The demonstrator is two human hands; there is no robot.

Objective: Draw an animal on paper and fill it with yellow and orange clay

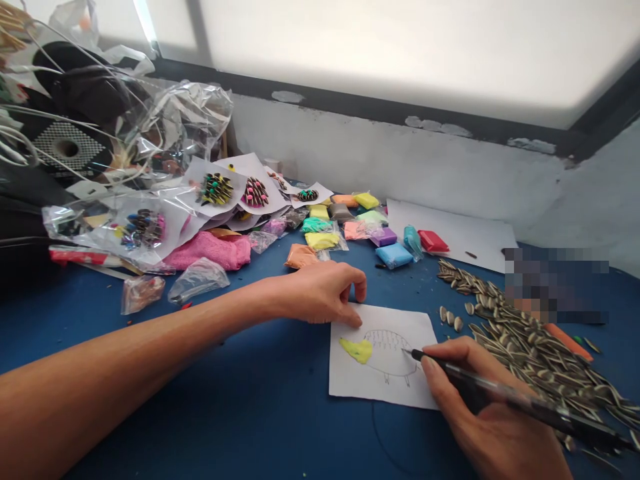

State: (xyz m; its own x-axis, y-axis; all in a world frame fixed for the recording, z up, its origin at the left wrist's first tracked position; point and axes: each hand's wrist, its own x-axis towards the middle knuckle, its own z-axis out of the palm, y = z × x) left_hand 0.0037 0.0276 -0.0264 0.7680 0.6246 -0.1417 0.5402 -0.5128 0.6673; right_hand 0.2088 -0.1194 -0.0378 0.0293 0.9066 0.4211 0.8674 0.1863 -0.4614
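Note:
A small sheet of white paper [350,383] lies on the blue table. It carries a pen drawing of a rounded animal body with rows of short marks and little legs; a flat yellow-green clay piece [357,350] covers its pointed head. My left hand [325,290] reaches over the top left corner, fingers curled, thumb pressed on the paper and holding it down. Between the thumb and fingers of my right hand [493,407] is a black pen [480,387], its tip on or just above the right side of the drawn body.
Striped sunflower seeds [545,367] are heaped on the right, near an orange stick [570,341]. Packets of coloured clay [394,255] spread behind the paper. Farther left are seed-covered clay figures [217,189] on paper, a pink cloth [210,250] and clear plastic bags [197,280].

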